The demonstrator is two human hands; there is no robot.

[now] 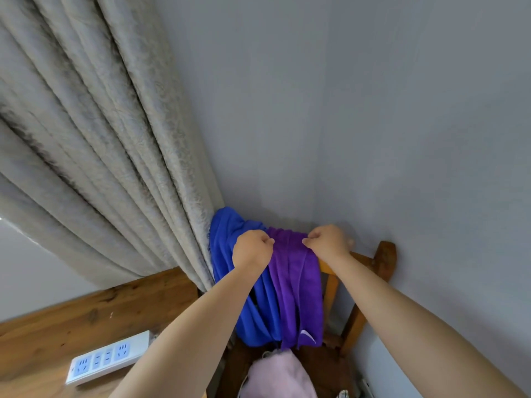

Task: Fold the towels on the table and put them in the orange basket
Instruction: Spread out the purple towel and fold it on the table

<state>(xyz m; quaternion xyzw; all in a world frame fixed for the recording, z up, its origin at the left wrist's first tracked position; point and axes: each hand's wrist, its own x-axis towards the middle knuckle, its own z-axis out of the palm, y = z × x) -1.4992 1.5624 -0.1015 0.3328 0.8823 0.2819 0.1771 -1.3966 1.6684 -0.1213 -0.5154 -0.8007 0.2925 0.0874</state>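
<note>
A purple towel (pixel 296 288) hangs over the top rail of a wooden chair (pixel 383 259) in the room's corner. Beside it on the left hangs a blue towel (pixel 227 239). My left hand (pixel 251 248) pinches the purple towel's upper left edge, fingers curled. My right hand (pixel 327 242) pinches its upper right edge at the chair rail. Both towels drape down toward the chair seat. No orange basket is in view.
A pale pink cloth (pixel 278 374) lies on the chair seat below the towels. A wooden table (pixel 86 311) at the lower left carries a white power strip (pixel 109 357). A beige curtain (pixel 100 153) hangs at the left; grey walls meet behind the chair.
</note>
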